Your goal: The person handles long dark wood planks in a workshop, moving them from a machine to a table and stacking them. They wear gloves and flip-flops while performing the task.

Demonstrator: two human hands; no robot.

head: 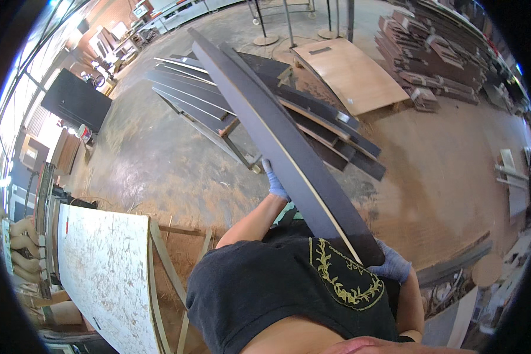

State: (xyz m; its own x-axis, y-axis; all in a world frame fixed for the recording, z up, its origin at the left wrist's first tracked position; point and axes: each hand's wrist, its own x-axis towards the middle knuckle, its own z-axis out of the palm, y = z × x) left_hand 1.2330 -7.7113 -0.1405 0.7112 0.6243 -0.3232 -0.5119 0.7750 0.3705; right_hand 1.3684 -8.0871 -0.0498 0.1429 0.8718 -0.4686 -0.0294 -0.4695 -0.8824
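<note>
A long dark board (287,155) with a pale strip running along it slants from the top centre down to my body. My left hand (275,180), in a blue-grey glove, grips its left edge about halfway down. At the near end my right hand (390,262), gloved alike, is closed around the board's corner; some of its fingers are hidden behind the board. Beyond and beneath it, more dark boards (190,90) with pale edges lie on a metal stand, and other dark boards (336,128) are stacked to the right.
A light plywood sheet (352,75) lies low beyond the stack, with piled brown boards (429,57) behind. At the left stands a worn white-topped table (104,270) on wooden legs. A large dark panel (76,101) stands farther back. Sawdust covers parts of the concrete floor.
</note>
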